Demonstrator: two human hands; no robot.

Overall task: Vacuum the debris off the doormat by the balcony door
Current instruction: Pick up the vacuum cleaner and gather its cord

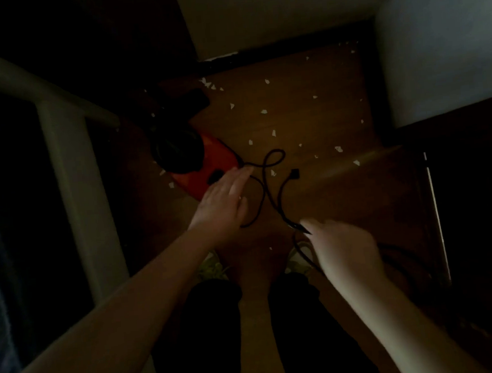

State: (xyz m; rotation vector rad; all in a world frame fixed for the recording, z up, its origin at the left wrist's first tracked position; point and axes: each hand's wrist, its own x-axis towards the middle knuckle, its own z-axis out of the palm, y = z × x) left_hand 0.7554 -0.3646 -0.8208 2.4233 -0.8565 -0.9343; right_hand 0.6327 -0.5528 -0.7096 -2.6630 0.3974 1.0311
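Observation:
A small red and black vacuum cleaner [204,163] lies on the brown doormat [307,116] in dim light. Several white scraps of debris [264,111] are scattered over the mat. The vacuum's black cord [266,167] loops across the mat and ends in a plug [294,173]. My left hand [225,199] hovers flat, fingers apart, over the rear of the vacuum and the cord. My right hand [343,246] is lower right, blurred, with its fingers closed on the cord near my feet.
A pale door or wall [269,10] stands beyond the mat, with a white wall [445,44] at right. A light railing frame [69,159] runs along the left. My legs and shoes [213,270] are at the bottom centre. Dark furniture borders the right side.

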